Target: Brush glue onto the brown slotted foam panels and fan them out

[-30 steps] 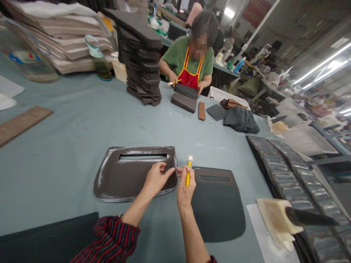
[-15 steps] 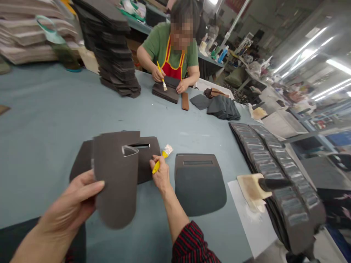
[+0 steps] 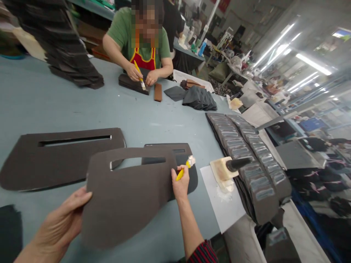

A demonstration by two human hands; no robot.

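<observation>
Your left hand (image 3: 64,215) is clamped on the left edge of a flat dark-brown panel (image 3: 126,193), which has rounded corners and a long slot. Your right hand (image 3: 181,186) grips a yellow-handled brush (image 3: 181,173) with whitish bristles; its fingers also touch this panel's right side. The panel is raised above the smooth blue-grey table (image 3: 153,126), where another slotted brown panel (image 3: 63,160) lies at left.

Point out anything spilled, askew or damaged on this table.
White residue lies on the white sheet beside the cream-colored object with the dark handle; it looks like a spill or drips. The tall dark stack looks askew, its edges uneven. The panel in the left hand shows no clear damage, though it is blurred.
</observation>
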